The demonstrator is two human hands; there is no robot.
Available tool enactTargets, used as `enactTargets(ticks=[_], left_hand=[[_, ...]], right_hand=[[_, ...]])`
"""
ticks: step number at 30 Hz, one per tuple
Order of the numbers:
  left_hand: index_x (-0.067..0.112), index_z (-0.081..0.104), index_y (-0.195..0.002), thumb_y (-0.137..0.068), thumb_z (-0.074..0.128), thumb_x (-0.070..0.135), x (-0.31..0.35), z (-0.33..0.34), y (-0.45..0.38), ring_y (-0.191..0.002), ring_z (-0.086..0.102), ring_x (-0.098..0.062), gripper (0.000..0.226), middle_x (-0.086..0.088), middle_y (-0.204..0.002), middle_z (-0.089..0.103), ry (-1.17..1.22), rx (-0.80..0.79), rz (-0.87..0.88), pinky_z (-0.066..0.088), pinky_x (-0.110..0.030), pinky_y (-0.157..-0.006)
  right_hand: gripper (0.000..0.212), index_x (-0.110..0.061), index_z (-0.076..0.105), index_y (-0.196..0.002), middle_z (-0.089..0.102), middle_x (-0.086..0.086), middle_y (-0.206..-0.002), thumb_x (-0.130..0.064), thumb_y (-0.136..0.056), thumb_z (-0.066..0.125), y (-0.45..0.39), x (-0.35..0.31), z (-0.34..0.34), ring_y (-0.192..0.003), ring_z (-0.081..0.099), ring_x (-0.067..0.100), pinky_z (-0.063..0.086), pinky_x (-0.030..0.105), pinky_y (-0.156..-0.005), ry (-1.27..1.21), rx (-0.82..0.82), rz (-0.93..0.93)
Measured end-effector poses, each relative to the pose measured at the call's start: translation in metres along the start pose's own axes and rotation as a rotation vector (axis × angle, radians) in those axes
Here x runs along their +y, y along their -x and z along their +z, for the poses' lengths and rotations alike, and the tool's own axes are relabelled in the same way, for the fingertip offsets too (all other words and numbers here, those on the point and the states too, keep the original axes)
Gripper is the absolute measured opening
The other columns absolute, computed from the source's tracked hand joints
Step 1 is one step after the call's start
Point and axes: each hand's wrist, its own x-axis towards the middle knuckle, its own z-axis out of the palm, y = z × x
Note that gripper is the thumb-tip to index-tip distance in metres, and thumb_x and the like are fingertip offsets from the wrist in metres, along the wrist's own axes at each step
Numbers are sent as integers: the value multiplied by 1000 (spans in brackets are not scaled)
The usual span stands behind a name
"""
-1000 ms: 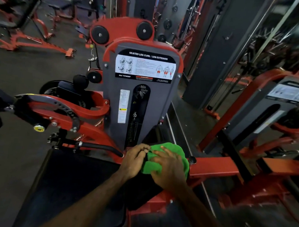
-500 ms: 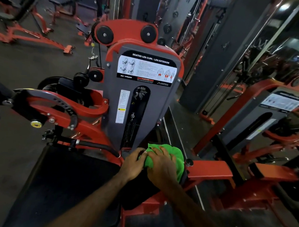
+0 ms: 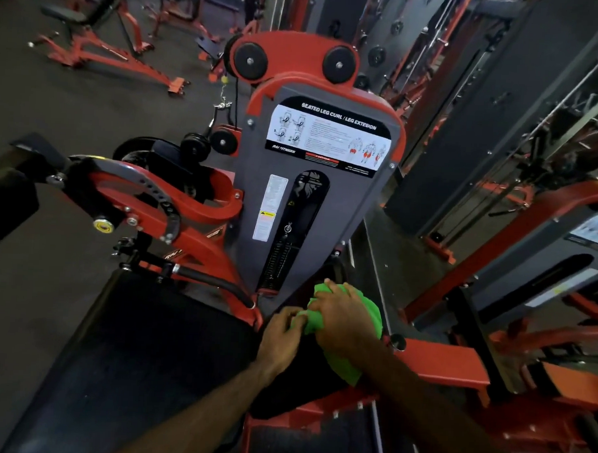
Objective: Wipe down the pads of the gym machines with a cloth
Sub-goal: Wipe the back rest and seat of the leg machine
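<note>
Currently | green cloth (image 3: 362,308) is being gathered on the black pad (image 3: 290,383) at 5 o'clock | left hand (image 3: 280,342) is pinching its edge, right hand (image 3: 345,319) is pressing on top (fingers curled) | cloth is best being flattened before firm overlapping strokes.

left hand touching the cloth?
Touching. Head view: left hand fingers pinch the green cloth edge, beside the right hand.
</note>
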Motion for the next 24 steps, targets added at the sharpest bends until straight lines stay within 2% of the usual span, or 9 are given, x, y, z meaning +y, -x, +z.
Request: enactTargets(ticks=[4,7,9,11,14,18,20,22,24], left_hand=[[31,67,-112,-92,48,52,-2,-4,5,-103,67,-19,34,3,-108,72,-16,12,-12,53,-49,-96],[17,67,-127,-102,55,28,-6,-14,5,-115,65,-22,29,-6,-123,70,-106,46,-3,49,-39,-103],[14,66,-130,-103,56,23,-15,-25,6,-120,63,-23,30,-7,-128,69,-145,68,-27,47,-31,-103],[13,66,-130,-103,56,23,-23,-35,9,-119,63,-22,31,-6,-127,68,-188,74,-55,44,-25,-99],[17,66,-129,-100,58,24,-37,-44,13,-112,66,-23,31,-5,-121,69,-229,30,-87,49,-28,-94],[16,64,-132,-100,59,26,-58,-47,21,-115,65,-24,34,-6,-124,69,-257,-11,-139,48,-27,-94],[17,65,-130,-99,58,27,-63,-46,22,-115,66,-24,33,-6,-123,70,-230,-2,-161,47,-26,-92],[20,65,-129,-98,58,29,-62,-42,20,-115,66,-25,34,-6,-122,71,-188,-12,-152,49,-30,-93],[19,62,-134,-99,57,29,-60,-41,14,-118,65,-26,37,-7,-125,70,-167,-19,-131,50,-34,-97]], right_hand=[[40,-29,69,-124,63,2,-135,-35,-85,65,-39,-2,-4,-141,45,26,27,43,-120,108,-4,72],[24,-23,71,-109,70,4,-118,-35,-91,59,-38,-25,12,-117,60,28,41,41,-102,346,-115,-127],[20,-22,70,-106,72,3,-114,-32,-92,58,-34,-32,15,-111,64,27,44,39,-97,394,-194,-204],[21,-23,70,-108,71,3,-117,-30,-93,57,-52,-22,8,-114,64,26,42,39,-99,428,-172,-116],[31,-27,68,-123,64,5,-133,-32,-96,55,-77,-8,8,-133,51,29,32,44,-113,480,-99,23],[31,-21,71,-117,66,9,-127,-38,-95,57,-48,-44,39,-123,58,32,41,41,-104,554,-361,-215],[36,-23,72,-115,68,6,-123,-47,-92,59,-40,-53,54,-119,60,30,40,45,-107,520,-473,-250],[30,-28,73,-107,70,0,-114,-50,-90,62,-58,-50,55,-112,62,27,45,42,-104,507,-338,-194],[23,-27,71,-110,68,2,-121,-41,-95,61,-80,-44,51,-121,58,30,44,40,-105,506,-232,-76]])
